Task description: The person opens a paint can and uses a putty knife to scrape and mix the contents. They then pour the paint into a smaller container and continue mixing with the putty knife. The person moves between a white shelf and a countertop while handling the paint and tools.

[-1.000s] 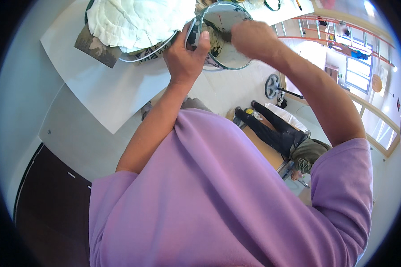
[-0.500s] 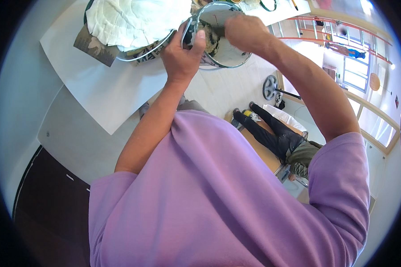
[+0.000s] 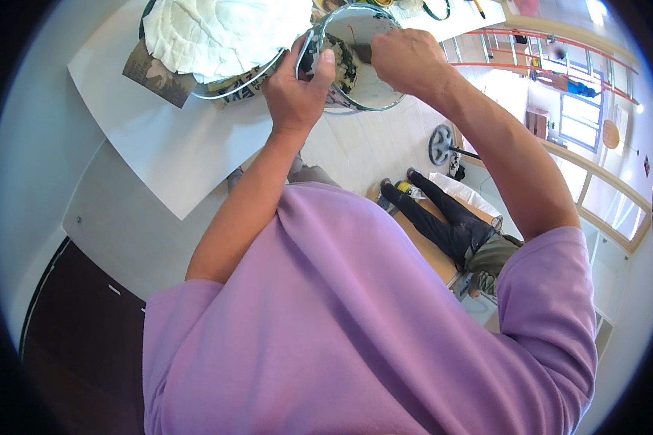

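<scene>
A round bucket [image 3: 374,98] with pale, smeared inner walls is tipped so its mouth faces me. Dark green and beige residue [image 3: 345,69] clings to the inside on its left. My left hand [image 3: 297,90] grips the rim at the left, thumb up. At the mouth's right side my right hand [image 3: 412,61] is closed in a fist around a tool, its handle hidden by the fingers. Only a flat grey-brown part of the tool [image 3: 361,53] shows inside the bucket. Left of my left hand stands another container covered by a crumpled white sheet [image 3: 221,36], with a wire handle [image 3: 247,90].
A camouflage-patterned piece [image 3: 152,76] hangs beside the covered container, above a white tabletop [image 3: 167,152]. Further right are an orange ladder [image 3: 551,47], a grey wheel-shaped base with a pole [image 3: 440,145], and another person [image 3: 450,228] by a tan board.
My right fist has shifted slightly right and down along the bucket's mouth, and its elbow has lowered. My left hand keeps its grip on the rim.
</scene>
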